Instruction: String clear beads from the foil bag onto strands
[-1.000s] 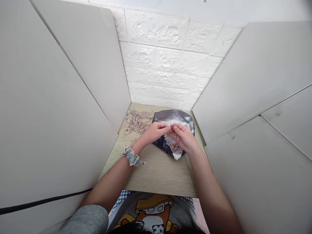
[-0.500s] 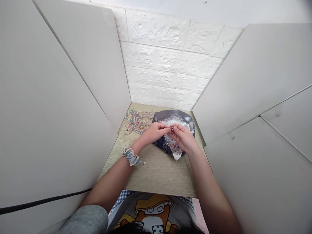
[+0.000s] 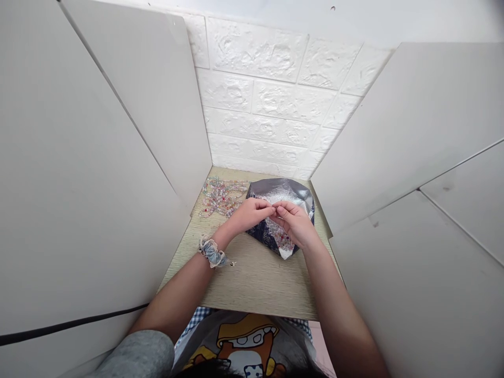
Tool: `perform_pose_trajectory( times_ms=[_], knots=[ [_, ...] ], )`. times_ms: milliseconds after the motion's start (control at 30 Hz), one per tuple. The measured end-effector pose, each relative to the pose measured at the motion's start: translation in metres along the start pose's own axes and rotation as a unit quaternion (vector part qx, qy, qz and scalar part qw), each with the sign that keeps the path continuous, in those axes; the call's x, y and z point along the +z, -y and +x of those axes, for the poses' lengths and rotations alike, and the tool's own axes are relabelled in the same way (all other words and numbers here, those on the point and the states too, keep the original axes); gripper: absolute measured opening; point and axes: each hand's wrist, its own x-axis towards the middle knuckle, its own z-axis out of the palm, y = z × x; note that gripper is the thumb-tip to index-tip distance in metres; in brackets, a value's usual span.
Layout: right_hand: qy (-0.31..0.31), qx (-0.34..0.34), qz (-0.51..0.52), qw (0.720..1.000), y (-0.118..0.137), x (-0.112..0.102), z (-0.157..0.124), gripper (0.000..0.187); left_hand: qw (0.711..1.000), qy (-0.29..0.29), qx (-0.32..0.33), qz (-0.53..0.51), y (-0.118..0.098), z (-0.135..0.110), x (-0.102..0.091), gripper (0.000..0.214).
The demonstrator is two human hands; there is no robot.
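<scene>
My left hand and my right hand meet fingertip to fingertip over a silver-lined, dark blue bag. Both are closed in a pinch, and whatever sits between the fingers is too small to make out. Inside the bag, below my hands, lie many loose small beads, mostly pale with some red and pink. Left of the bag, several strands of strung coloured beads lie in a heap on the table. A blue scrunchie with lace trim circles my left wrist.
The narrow wood-grain table runs back to a white brick-pattern wall. Pale grey panels close in on the left, with similar panels on the right. A black cable crosses the lower left.
My right fingertips have shifted slightly left, closing in against my left fingertips. The left hand, the bag and the bead strands look unmoved.
</scene>
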Motion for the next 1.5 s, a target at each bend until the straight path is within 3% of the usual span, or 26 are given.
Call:
perform_pose_trajectory(
  times_ms=[333,533,767,1033,1167,1233,1333,1433,1500],
  knots=[
    [-0.032,-0.075,-0.122,0.989,-0.003,-0.004,0.003,0.015,1.000,0.020,-0.012,-0.013,0.001,0.000,-0.001,0.034],
    [-0.067,-0.213,-0.285,0.932,0.005,0.001,-0.002,0.008,0.995,0.025,-0.035,-0.085,0.001,0.001,-0.001,0.037],
    [-0.066,-0.268,-0.334,0.901,0.004,0.001,-0.003,0.010,0.988,0.024,-0.050,-0.145,0.001,0.001,-0.002,0.032],
    [-0.109,-0.327,-0.434,0.832,0.004,0.006,-0.007,0.015,0.991,0.019,-0.057,-0.123,0.001,0.001,-0.003,0.030],
    [-0.092,-0.343,-0.451,0.819,0.004,0.004,-0.006,0.016,0.990,0.033,-0.059,-0.124,0.000,0.001,-0.002,0.031],
    [-0.090,-0.323,-0.461,0.822,0.005,0.000,-0.005,0.021,0.989,0.037,-0.069,-0.122,0.000,0.002,-0.002,0.029],
    [-0.074,-0.199,-0.531,0.820,0.004,-0.010,-0.005,0.027,0.989,0.031,-0.077,-0.125,0.004,0.003,-0.002,0.026],
    [0.000,-0.054,-0.639,0.767,0.002,-0.016,-0.004,0.024,0.989,0.005,-0.072,-0.131,0.009,0.004,-0.001,0.025],
    [0.025,-0.012,-0.682,0.731,-0.001,-0.016,-0.003,0.017,0.990,-0.008,-0.069,-0.125,0.011,0.005,-0.001,0.025]
  ],
)
